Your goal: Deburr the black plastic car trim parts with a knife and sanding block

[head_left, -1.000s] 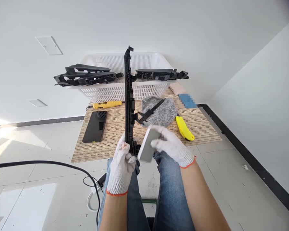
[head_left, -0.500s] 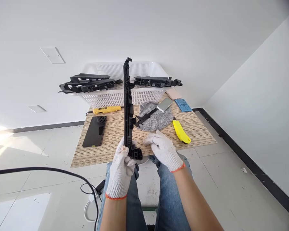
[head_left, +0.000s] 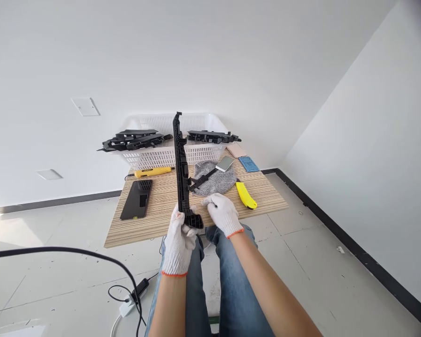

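My left hand (head_left: 178,242), in a white knit glove, grips the lower end of a long black plastic trim piece (head_left: 182,173). The piece stands nearly upright, its ribbed, clipped side showing and its wide foot at the bottom. My right hand (head_left: 221,213), gloved too, is just right of that foot, apart from it and over the board's front edge. Its fingers are curled in, with a small dark spot at them that I cannot identify. Beyond it a black caliper (head_left: 205,179) lies on a grey cloth (head_left: 219,185). A yellow utility knife (head_left: 246,195) rests farther right.
A white basket (head_left: 150,160) at the back holds several similar black pieces (head_left: 136,140). On the striped board (head_left: 161,199) lie a black phone (head_left: 136,200), a yellow corded tool (head_left: 153,172) and a blue card (head_left: 249,164). A black cable (head_left: 91,253) arcs across the lower left.
The view has shifted, so the basket and board sit lower and farther left. My left hand still holds the trim piece; the fingers of my right hand have curled in more.
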A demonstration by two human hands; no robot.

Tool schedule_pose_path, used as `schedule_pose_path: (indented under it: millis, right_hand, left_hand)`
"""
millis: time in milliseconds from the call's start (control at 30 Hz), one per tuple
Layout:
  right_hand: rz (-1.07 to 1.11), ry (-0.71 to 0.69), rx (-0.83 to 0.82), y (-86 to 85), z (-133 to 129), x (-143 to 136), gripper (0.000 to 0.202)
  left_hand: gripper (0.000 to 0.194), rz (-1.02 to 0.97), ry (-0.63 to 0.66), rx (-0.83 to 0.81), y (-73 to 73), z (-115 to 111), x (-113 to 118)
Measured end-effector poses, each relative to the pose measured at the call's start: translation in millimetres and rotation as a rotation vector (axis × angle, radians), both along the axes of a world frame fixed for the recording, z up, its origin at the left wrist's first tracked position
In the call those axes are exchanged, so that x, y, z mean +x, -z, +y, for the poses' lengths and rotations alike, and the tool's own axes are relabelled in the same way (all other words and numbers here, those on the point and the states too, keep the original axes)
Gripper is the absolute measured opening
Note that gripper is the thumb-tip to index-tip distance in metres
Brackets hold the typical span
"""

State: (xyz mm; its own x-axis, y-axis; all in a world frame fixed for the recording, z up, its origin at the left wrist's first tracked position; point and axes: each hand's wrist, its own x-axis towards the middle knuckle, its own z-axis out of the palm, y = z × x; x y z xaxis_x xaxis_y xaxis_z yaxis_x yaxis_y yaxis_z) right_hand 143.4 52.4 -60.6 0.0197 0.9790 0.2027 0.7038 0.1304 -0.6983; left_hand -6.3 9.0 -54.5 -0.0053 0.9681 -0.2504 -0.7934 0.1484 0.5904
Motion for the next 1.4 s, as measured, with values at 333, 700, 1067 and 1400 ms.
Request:
schedule_pose_path:
  millis: [333,700,1067,1400]
  right_hand:
    - [-0.191,0.000,-0.040,-3.1,-2.6,-17.1,0.021]
    - [-0.076,-0.052,-0.086,-13.1,-5.9,-13.5,0.026]
    - [0.060,-0.069,0.114,13.3,-16.2,-11.2,0.034]
    - [0.087,-0.048,-0.192,-17.5,-17.3,0.8,0.038]
  left_hand:
    - [0.026,-0.098,-0.103,-0.072,-3.2,-1.2,26.7]
    - [0.009,-0.112,-0.022,-0.109,-11.6,-21.8,11.9]
    - [0.068,0.224,0.127,-0.098,-14.4,11.0,-26.0]
    - [0.091,0.286,0.440,-0.001,-7.0,46.1,-49.8]
